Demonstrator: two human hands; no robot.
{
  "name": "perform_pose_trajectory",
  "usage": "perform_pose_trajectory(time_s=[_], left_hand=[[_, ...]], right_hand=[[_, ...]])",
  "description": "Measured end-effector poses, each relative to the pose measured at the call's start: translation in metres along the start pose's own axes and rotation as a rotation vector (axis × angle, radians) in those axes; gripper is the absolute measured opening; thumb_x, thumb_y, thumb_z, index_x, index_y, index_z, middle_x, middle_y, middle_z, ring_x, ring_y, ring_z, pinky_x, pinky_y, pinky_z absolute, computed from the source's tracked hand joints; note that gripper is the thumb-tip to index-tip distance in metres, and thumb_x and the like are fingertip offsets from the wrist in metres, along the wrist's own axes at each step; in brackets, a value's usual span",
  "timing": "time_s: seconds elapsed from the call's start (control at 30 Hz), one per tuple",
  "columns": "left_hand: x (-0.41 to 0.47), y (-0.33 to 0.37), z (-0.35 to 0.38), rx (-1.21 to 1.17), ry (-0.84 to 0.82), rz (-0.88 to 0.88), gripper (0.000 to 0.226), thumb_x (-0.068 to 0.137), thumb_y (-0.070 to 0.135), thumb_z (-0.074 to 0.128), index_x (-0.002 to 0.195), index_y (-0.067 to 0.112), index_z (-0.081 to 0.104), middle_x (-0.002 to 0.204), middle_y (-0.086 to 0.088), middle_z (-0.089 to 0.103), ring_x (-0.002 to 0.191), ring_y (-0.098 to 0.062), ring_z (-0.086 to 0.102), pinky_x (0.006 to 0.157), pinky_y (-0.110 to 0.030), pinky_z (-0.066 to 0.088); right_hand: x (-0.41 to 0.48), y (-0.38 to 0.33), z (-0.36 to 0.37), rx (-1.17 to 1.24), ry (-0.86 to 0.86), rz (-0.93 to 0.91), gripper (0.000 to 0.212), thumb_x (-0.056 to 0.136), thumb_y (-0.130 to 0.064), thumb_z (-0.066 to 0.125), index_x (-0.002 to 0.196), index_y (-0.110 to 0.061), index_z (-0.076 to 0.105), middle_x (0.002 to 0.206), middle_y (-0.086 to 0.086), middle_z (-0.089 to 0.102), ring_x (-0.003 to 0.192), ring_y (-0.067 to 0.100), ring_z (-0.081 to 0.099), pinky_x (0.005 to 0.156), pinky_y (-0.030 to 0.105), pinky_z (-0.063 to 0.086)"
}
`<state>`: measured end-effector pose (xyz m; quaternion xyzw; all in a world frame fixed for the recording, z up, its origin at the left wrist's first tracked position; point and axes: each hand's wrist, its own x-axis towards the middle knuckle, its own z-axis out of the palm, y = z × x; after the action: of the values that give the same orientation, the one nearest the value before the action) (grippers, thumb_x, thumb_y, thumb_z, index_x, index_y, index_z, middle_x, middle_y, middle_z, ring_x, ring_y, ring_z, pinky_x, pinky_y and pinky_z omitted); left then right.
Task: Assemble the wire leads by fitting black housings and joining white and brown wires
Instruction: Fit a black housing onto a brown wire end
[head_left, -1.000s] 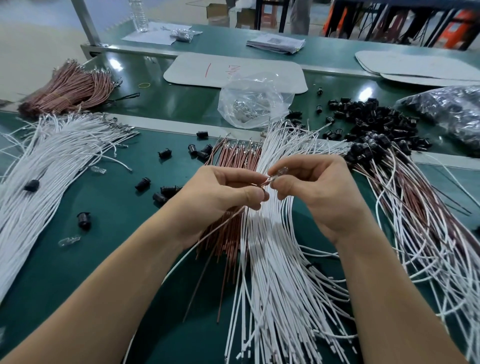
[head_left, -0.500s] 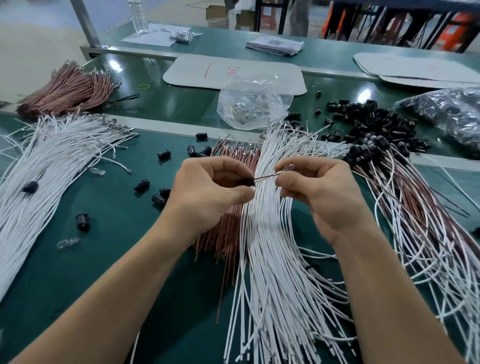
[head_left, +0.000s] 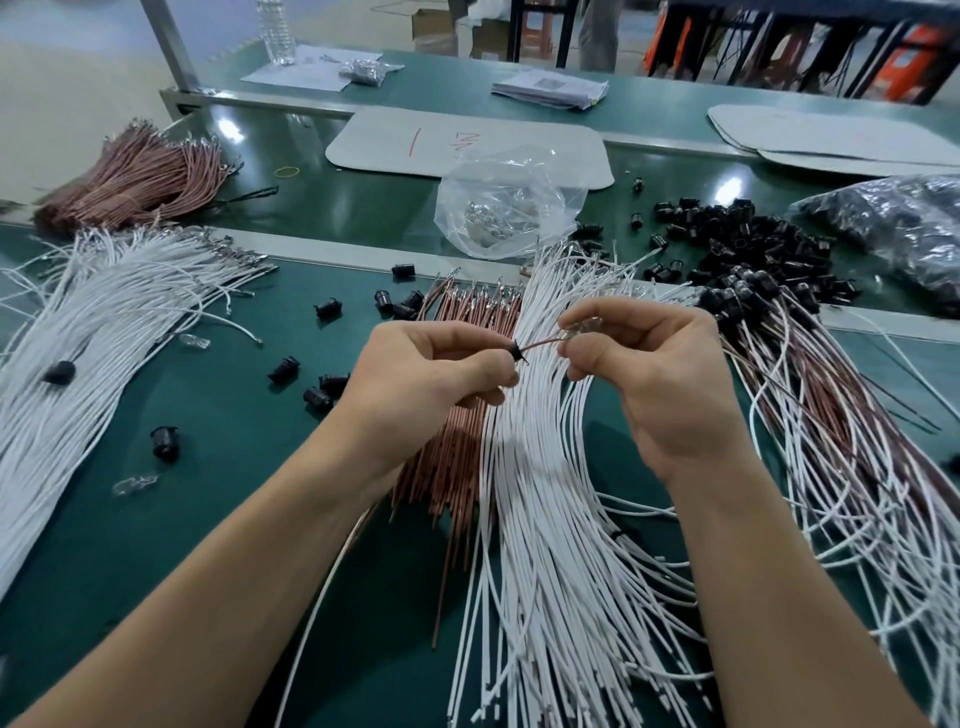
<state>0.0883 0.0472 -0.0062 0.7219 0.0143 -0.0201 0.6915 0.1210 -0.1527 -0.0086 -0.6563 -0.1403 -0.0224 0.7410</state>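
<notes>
While the brown wire (head_left: 540, 344) spans both hands, the black housing (head_left: 516, 352) sits threaded on it, just above the white wire bundle (head_left: 545, 519).
The person's left hand (head_left: 431, 374) curls and pinches the housing steady; the right hand (head_left: 660, 374) pinches the wire's tip, likely keeping it taut for seating.
</notes>
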Motion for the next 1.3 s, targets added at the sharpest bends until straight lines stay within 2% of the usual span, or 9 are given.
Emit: perform_pose_trajectory(time_s=[0.3,0.4,0.47,0.53,0.73,1.0,1.07,1.13,1.3], left_hand=[[0.001,-0.005,0.0,0.077,0.058,0.169,0.047,0.071,-0.013,0.085,0.084,0.032,0.082,0.086,0.001,0.08,0.082,-0.015,0.078,0.074,-0.022,0.06],[0.003,-0.004,-0.002,0.082,0.022,0.103,0.035,0.071,0.001,0.09,0.09,0.03,0.082,0.09,-0.001,0.081,0.084,-0.016,0.077,0.077,-0.023,0.06],[0.004,-0.002,-0.004,0.05,-0.061,-0.001,0.022,0.072,0.027,0.087,0.093,0.024,0.083,0.088,-0.006,0.08,0.074,-0.014,0.074,0.071,-0.021,0.058],[0.003,0.0,-0.007,0.024,-0.131,-0.084,0.03,0.073,0.043,0.078,0.091,0.02,0.083,0.085,-0.01,0.079,0.066,-0.013,0.068,0.064,-0.023,0.056],[0.003,0.0,-0.009,-0.062,-0.152,-0.091,0.017,0.073,0.028,0.076,0.081,0.016,0.083,0.081,-0.013,0.078,0.064,-0.012,0.068,0.059,-0.019,0.054],[0.004,-0.004,-0.005,-0.055,-0.166,-0.103,0.035,0.083,0.045,0.067,0.085,0.014,0.083,0.081,-0.014,0.077,0.062,-0.015,0.065,0.06,-0.02,0.053],[0.004,-0.004,-0.006,-0.021,-0.158,-0.085,0.022,0.081,0.04,0.075,0.09,0.022,0.084,0.087,-0.011,0.079,0.067,-0.014,0.069,0.062,-0.019,0.054],[0.006,-0.005,-0.007,0.029,-0.121,-0.038,0.012,0.081,0.019,0.083,0.088,0.029,0.084,0.087,-0.008,0.08,0.069,-0.011,0.072,0.062,-0.016,0.053],[0.006,-0.01,-0.006,0.034,-0.136,-0.044,0.011,0.092,0.008,0.074,0.089,0.017,0.081,0.084,-0.011,0.08,0.068,-0.014,0.073,0.061,-0.018,0.055]], right_hand=[[0.0,0.003,0.0,-0.111,-0.074,-0.072,0.025,0.074,0.006,0.077,0.083,-0.017,0.083,0.072,0.006,0.074,0.062,0.018,0.065,0.062,0.028,0.057],[0.0,0.004,0.0,-0.092,-0.066,-0.088,0.028,0.076,0.009,0.076,0.083,-0.017,0.083,0.072,0.004,0.074,0.062,0.017,0.066,0.062,0.028,0.057],[0.0,0.004,-0.001,-0.065,-0.056,-0.092,0.031,0.077,0.013,0.074,0.083,-0.017,0.082,0.072,0.003,0.074,0.061,0.016,0.065,0.062,0.027,0.057],[0.0,0.004,-0.003,-0.052,-0.053,-0.089,0.032,0.077,0.014,0.074,0.083,-0.016,0.083,0.072,0.002,0.074,0.061,0.015,0.065,0.063,0.027,0.058],[0.0,0.005,-0.001,-0.049,-0.064,-0.083,0.036,0.078,0.02,0.073,0.082,-0.015,0.082,0.071,0.004,0.074,0.062,0.016,0.064,0.062,0.025,0.056],[-0.001,0.005,0.0,-0.066,-0.088,-0.052,0.027,0.075,0.01,0.077,0.083,-0.015,0.082,0.071,0.004,0.074,0.06,0.017,0.066,0.062,0.025,0.055],[0.0,0.005,-0.002,-0.08,-0.082,-0.052,0.028,0.076,0.011,0.077,0.083,-0.015,0.082,0.07,0.005,0.074,0.059,0.018,0.066,0.062,0.026,0.056],[0.001,0.006,-0.002,-0.087,-0.077,-0.051,0.03,0.077,0.013,0.076,0.083,-0.015,0.082,0.068,0.004,0.073,0.059,0.017,0.066,0.062,0.025,0.056],[0.0,0.008,0.003,-0.145,-0.132,-0.029,0.024,0.076,0.005,0.078,0.084,-0.016,0.082,0.072,0.005,0.075,0.06,0.018,0.067,0.063,0.026,0.056]])
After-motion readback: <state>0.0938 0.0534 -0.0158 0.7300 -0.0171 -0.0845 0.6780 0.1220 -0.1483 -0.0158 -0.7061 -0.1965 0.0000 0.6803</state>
